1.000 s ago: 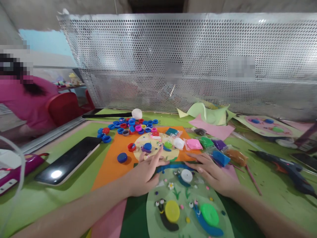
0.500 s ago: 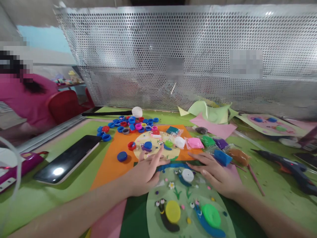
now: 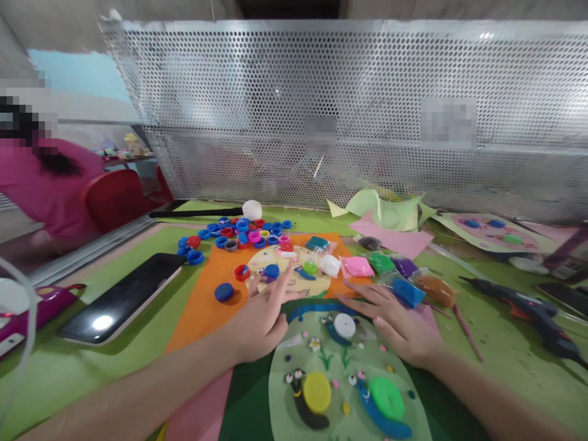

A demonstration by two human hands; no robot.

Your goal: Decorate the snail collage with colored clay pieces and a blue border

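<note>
head view: the open left hand [image 3: 260, 318] and open right hand [image 3: 395, 321], barely shifted, still press flat, holding nothing, on the far edge of the pale green oval paper collage [image 3: 416, 410] by the near edge of the tabletop [image 3: 68, 373].

craft workshop table; bottle caps [image 3: 239, 231], clay packets [image 3: 367, 266], glue gun [image 3: 528, 309]

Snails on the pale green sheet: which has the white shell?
The far snail, between the left hand and right hand. The two nearer ones carry a yellow shell and a green shell.
</note>
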